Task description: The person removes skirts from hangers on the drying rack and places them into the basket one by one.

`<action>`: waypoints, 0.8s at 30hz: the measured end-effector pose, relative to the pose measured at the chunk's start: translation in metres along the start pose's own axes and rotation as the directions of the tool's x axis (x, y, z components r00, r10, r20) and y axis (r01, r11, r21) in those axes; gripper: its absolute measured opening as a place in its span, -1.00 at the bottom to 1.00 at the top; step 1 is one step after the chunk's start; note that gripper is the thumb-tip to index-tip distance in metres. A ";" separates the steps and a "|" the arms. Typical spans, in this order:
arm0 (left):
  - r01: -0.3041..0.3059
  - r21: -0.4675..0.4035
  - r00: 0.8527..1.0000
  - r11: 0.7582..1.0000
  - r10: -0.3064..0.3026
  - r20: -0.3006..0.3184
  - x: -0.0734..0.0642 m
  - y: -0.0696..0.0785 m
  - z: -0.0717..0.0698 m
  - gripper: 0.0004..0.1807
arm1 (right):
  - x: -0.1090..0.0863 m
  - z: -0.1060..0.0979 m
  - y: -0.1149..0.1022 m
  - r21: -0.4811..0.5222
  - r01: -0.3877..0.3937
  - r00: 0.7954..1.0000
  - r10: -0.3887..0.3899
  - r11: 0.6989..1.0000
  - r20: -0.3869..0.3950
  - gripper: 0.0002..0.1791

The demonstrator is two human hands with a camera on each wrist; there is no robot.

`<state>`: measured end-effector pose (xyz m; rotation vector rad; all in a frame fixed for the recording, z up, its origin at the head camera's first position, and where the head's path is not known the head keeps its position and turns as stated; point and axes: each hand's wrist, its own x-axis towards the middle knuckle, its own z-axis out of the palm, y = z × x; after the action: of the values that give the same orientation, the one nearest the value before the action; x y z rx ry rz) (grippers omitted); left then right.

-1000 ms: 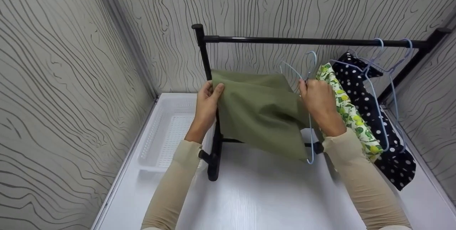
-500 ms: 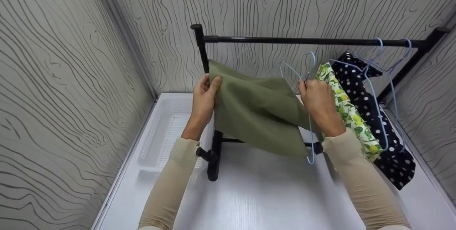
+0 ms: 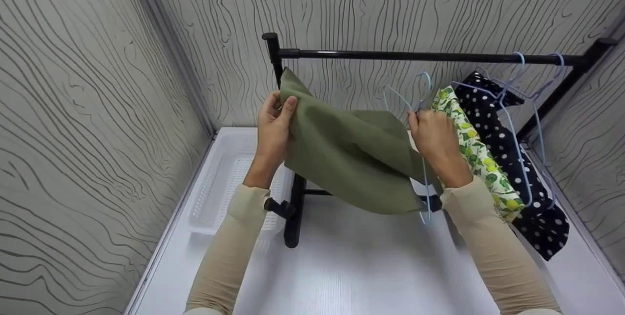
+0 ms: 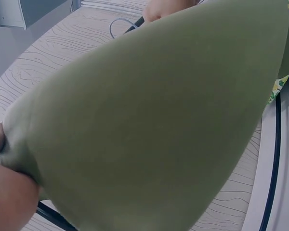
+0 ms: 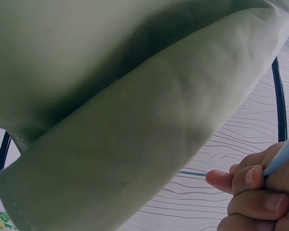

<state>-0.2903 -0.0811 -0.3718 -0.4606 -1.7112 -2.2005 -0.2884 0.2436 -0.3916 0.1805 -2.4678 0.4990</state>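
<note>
A plain olive-green cloth (image 3: 351,154) stretches between my two hands in the head view. My left hand (image 3: 274,127) pinches its left edge between thumb and fingers, and a corner sticks up above the thumb. On the other side my right hand (image 3: 436,139) grips a light blue wire hanger (image 3: 426,193) near its hook, fingers curled round the wire. The cloth's right part lies against the hanger, partly behind it. In the left wrist view the cloth (image 4: 149,120) fills most of the picture. The right wrist view shows curled fingers (image 5: 260,204) round the blue wire.
A black clothes rack (image 3: 390,55) spans the back. At its right end hang blue hangers (image 3: 517,134), a lemon-print cloth (image 3: 481,158) and a black polka-dot cloth (image 3: 542,227). A white plastic basket (image 3: 202,207) stands left, on the white table (image 3: 342,276). Patterned walls (image 3: 97,85) enclose the space.
My left hand has moved up and slightly left, lifting the cloth's left corner higher and pulling the fabric into diagonal folds. My right hand with the hanger has stayed almost still.
</note>
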 end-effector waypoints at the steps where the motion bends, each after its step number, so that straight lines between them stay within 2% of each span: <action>1: -0.006 0.001 1.000 1.000 0.006 -0.006 0.001 0.001 0.000 -0.86 | 0.000 0.000 0.000 0.001 0.002 1.000 -0.002 1.000 0.000 -0.44; 8: -0.025 -0.042 0.998 0.999 0.023 -0.058 0.004 0.013 -0.004 -0.82 | 0.000 0.000 0.002 -0.003 0.001 1.000 -0.001 1.000 -0.015 -0.44; 14: -0.059 -0.101 0.995 0.993 0.051 -0.083 0.007 0.023 -0.009 -0.90 | 0.000 0.001 0.003 -0.004 0.004 1.000 -0.004 1.000 -0.030 -0.42; 19: -0.102 -0.132 0.989 0.986 0.087 -0.116 0.009 0.034 -0.012 -0.93 | -0.001 0.001 0.000 0.057 -0.043 0.999 0.042 0.997 0.024 -0.43; 24: -0.135 -0.147 0.986 0.980 0.118 -0.119 0.009 0.049 -0.013 -0.92 | 0.002 -0.002 -0.005 0.112 -0.095 0.993 0.086 0.989 0.082 -0.41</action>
<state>-0.2776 -0.1060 -0.3284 -0.4630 -1.4213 -2.2313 -0.2877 0.2402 -0.3874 0.1366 -2.5321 0.6873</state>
